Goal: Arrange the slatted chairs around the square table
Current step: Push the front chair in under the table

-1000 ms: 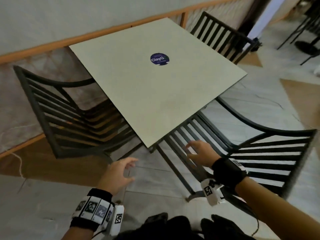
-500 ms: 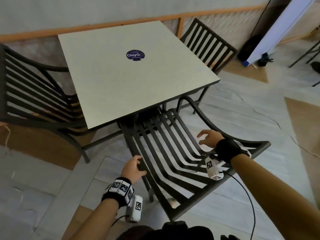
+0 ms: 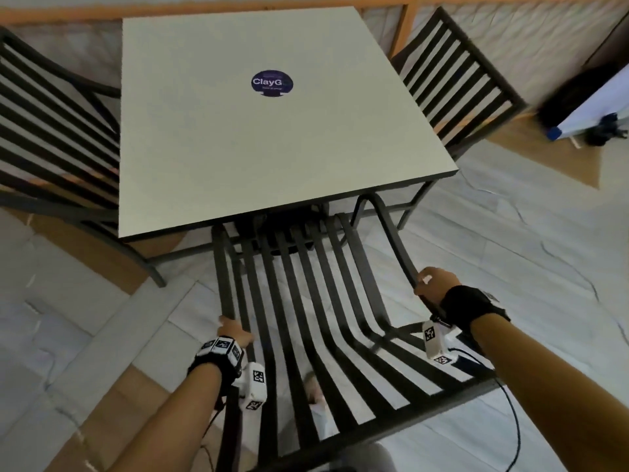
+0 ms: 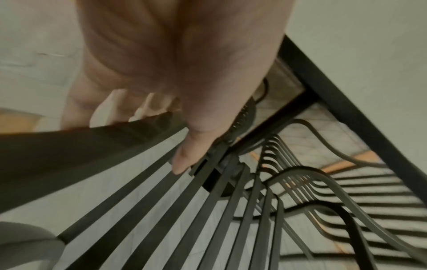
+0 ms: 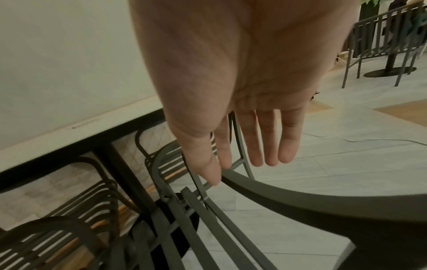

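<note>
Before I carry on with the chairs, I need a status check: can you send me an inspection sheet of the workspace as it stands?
Surface: square table, pale top.
Job's things: near chair has its front at the table's near edge; left chair is at the left side; right chair is at the far right corner.
Clutter: round sticker on the tabletop.
Grippers: left hand grips the near chair's left rail; right hand rests on its right armrest, fingers straight.
Cables: black cable hangs from the right wrist.
Surroundings: tiled floor; white board on the right; more chairs beyond.
</note>
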`<state>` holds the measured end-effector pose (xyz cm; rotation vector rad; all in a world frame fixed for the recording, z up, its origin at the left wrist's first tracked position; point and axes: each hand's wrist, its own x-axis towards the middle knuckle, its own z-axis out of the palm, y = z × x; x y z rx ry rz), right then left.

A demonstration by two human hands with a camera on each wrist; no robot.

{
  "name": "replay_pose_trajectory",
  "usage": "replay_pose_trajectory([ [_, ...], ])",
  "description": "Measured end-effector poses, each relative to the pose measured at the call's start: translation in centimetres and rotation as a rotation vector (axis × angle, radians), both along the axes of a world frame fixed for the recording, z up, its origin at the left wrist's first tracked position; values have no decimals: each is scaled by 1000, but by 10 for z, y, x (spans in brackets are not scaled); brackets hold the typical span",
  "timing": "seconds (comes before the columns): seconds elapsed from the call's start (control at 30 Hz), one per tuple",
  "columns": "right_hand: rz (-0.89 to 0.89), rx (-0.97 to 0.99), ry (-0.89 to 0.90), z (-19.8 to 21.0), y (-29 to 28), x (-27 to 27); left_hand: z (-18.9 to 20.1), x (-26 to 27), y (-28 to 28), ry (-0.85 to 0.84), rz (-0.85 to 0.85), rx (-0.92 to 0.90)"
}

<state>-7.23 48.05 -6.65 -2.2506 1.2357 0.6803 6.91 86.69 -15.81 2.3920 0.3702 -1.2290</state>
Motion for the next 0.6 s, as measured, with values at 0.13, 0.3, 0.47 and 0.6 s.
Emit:
replay_pose_trajectory([
  [0.13, -62, 6, 8, -27, -31, 21, -10, 8, -7, 34, 90, 111],
  [0.3, -107, 34, -4, -69, -45, 50, -36, 12, -4, 72, 95, 195],
  [0.47, -140, 109, 51, -112, -49, 58, -33, 2, -13, 52, 161, 192],
  [0.6, -139, 41, 2, -127, -49, 51, -27, 1, -10, 55, 142, 190],
])
